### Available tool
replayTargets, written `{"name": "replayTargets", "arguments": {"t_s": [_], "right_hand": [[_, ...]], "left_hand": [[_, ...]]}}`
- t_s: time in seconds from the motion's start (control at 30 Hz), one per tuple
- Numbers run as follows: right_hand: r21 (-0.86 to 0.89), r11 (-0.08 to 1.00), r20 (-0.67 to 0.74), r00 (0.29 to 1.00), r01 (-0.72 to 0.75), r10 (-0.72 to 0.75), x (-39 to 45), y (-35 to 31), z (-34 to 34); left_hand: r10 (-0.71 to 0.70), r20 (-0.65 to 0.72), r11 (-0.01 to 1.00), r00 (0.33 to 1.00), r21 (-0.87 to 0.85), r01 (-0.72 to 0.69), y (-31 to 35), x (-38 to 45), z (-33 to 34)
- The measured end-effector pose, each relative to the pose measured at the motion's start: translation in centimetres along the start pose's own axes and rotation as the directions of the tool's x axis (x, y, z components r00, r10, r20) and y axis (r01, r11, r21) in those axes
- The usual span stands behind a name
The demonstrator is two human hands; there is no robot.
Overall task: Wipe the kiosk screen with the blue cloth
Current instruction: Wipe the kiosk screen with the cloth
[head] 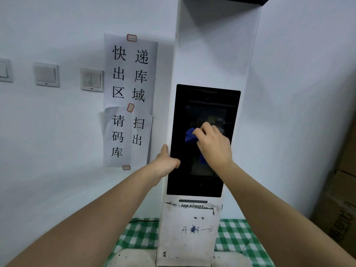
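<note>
A tall white kiosk [215, 54] stands against the wall, with a dark, switched-off screen [208, 101] set in its front. My right hand [213, 145] holds a bunched blue cloth [189, 135] against the middle of the screen; most of the cloth is hidden under my fingers. My left hand [165, 162] grips the kiosk's left edge beside the screen, thumb lying over the screen's lower left border.
Paper signs [131, 74] with printed characters are taped to the wall left of the kiosk, and light switches [92, 79] sit further left. A green checked cloth [138, 234] covers the surface at the kiosk's base. Cardboard boxes [342, 189] stand at the right.
</note>
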State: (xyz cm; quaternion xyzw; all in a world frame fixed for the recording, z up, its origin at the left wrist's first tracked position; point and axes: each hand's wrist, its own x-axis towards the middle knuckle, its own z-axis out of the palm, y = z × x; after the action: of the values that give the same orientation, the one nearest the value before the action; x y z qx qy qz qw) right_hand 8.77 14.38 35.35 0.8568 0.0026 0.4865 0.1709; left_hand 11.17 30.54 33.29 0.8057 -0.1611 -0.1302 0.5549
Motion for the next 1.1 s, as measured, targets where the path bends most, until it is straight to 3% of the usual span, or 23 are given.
{"name": "replayTargets", "arguments": {"t_s": [0.1, 0.3, 0.43, 0.5, 0.73, 0.8, 0.93, 1.1], "right_hand": [[0.045, 0.996, -0.016, 0.997, -0.073, 0.074, -0.9, -0.4, 0.4], [-0.016, 0.994, 0.075, 0.991, 0.109, -0.108, -2.7, -0.3, 0.9], [0.082, 0.989, -0.038, 0.991, -0.123, 0.127, -0.5, 1.4, -0.3], [0.104, 0.981, -0.064, 0.984, -0.162, 0.169, -0.6, 1.3, -0.3], [-0.006, 0.99, 0.087, 0.987, 0.139, -0.138, -3.8, 0.7, 1.1], [-0.027, 0.992, 0.056, 0.991, 0.124, -0.122, -2.7, 1.5, 0.4], [0.03, 0.995, -0.026, 0.995, -0.096, 0.097, -1.3, 2.4, -0.2], [-0.026, 0.998, 0.074, 0.996, 0.058, -0.056, -4.1, 1.7, 1.0]], "left_hand": [[0.01, -0.009, 1.0, 1.0, 0.004, -0.01, 0.1, -0.1, 0.2], [-0.005, -0.021, 1.0, 1.0, 0.017, 0.006, 0.1, 0.1, 0.1], [-0.01, -0.015, 1.0, 1.0, 0.018, 0.01, 0.3, 0.1, 0.3], [-0.014, -0.018, 1.0, 1.0, 0.017, 0.014, 0.4, 0.0, 0.4], [-0.019, -0.039, 1.0, 0.999, 0.007, 0.019, 0.5, 0.1, 0.5], [-0.022, -0.039, 1.0, 0.999, 0.008, 0.023, 0.4, 0.0, 0.5], [-0.019, -0.039, 1.0, 0.999, 0.005, 0.019, 0.5, -0.1, 0.7], [-0.019, -0.047, 1.0, 0.999, -0.002, 0.019, 0.5, 0.0, 0.9]]}}
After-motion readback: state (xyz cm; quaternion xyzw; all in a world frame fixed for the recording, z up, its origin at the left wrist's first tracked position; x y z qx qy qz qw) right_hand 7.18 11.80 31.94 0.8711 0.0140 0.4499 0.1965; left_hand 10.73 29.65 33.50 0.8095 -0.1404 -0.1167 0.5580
